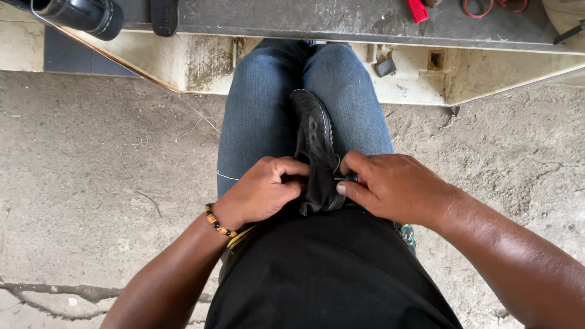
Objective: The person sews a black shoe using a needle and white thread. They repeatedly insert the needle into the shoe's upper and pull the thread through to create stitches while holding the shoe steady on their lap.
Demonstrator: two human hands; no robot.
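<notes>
Fingers [286,173] of both hands clamped on a black shoe [317,152], sole-up between the knees.

Matt black shoe [315,137] with a rough, stitched rubber-like sole, pinched between left hand [263,190] and right hand [393,186]. Thin pale thread [228,176], dull, across faded blue denim trouser legs [259,113] of coarse weave. Soft matt black cloth shirt [323,274]. Glossy amber and black bead bracelet [217,222]. Rough, cracked, dusty grey concrete floor [91,176]. Shiny black boot [82,15] on scuffed grey bench [304,18], beside glossy red plastic piece [417,10].
</notes>
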